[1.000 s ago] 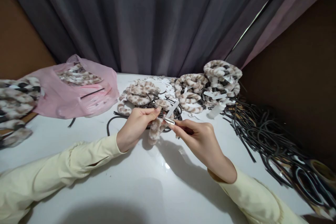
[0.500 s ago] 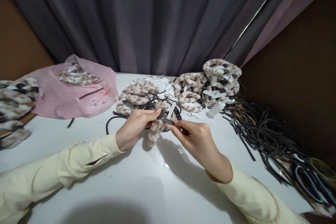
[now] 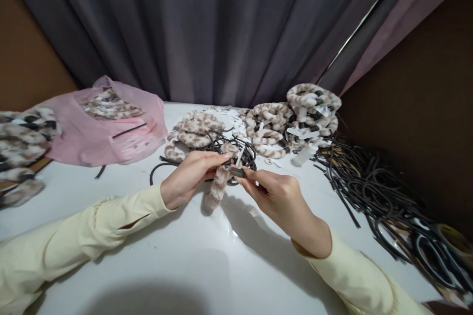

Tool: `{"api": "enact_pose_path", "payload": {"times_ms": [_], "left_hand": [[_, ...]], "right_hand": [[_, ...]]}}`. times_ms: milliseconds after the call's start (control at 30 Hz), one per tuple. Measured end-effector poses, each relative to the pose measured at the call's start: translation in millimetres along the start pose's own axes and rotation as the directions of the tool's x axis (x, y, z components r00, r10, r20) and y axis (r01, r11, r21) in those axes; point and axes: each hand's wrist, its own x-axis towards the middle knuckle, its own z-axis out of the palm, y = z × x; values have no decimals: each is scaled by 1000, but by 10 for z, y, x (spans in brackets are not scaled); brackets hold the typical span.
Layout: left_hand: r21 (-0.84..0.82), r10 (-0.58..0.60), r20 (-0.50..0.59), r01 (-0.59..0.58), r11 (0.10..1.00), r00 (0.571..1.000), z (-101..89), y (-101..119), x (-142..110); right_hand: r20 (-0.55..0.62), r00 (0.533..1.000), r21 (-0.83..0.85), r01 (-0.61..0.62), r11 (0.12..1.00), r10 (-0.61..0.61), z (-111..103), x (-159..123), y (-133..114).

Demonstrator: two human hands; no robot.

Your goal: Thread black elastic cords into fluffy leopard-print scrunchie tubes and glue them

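My left hand (image 3: 190, 177) is closed, pinching a brown-and-white furry tube (image 3: 216, 191) whose loose end hangs toward me. My right hand (image 3: 283, 199) is closed as well, with thumb and fingertips on a small flat dark strip (image 3: 237, 172). That strip reaches to the furry tube beside my left fingertips; how the two join is hidden. A narrow white tab (image 3: 240, 156) sticks up just behind it. Under and behind both hands lies a coil of black cords (image 3: 252, 153).
Furry rings (image 3: 199, 128) lie behind my hands, and more furry rings (image 3: 312, 101) are piled back right beside a small translucent bottle (image 3: 305, 154). A pink plastic bag (image 3: 103, 142) stands left. Black cords (image 3: 369, 182) spread along the right, near a tape roll (image 3: 454, 238).
The strip in my right fingers has turned from a shiny pale look to dark. The white tab appears narrower and more upright. Both hands stay nearly in place.
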Motion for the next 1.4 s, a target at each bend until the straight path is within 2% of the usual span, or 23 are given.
{"api": "enact_pose_path", "payload": {"times_ms": [200,333,633,767,867,1033,1100,1200,1300,1400], "left_hand": [[-3,5,-24,-5,1000,1000,15,24,1],[0,-10,-25,10,1000,1000,6,11,8],[-4,-15,-42,15,1000,999,22,9,-2],[-15,-22,-46,22,1000,999,35,-15,-5],[6,-18,-48,18,1000,999,25,-36,9],[40,15,32,-16,999,999,-8,35,24],[3,18,96,-19,1000,995,-16,92,25],[-71,17,167,-5,997,986,-32,147,34],[-112,6,176,15,994,984,-59,136,61],[-152,3,151,20,988,989,-75,93,86]], "right_hand": [[39,999,-51,27,998,-25,13,-21,4],[104,993,-152,67,986,-52,18,-32,-3],[205,956,-402,278,872,-210,28,-17,-23],[252,936,-439,336,833,-245,17,7,-43],[261,936,-442,335,832,-238,21,8,-28],[138,980,-306,180,935,-143,44,-7,60],[84,991,-224,117,968,-101,48,-3,89],[29,996,-157,92,983,-89,59,2,103],[1,997,-85,80,993,-80,84,-5,96],[1,999,64,35,997,-35,108,-15,77]]}}
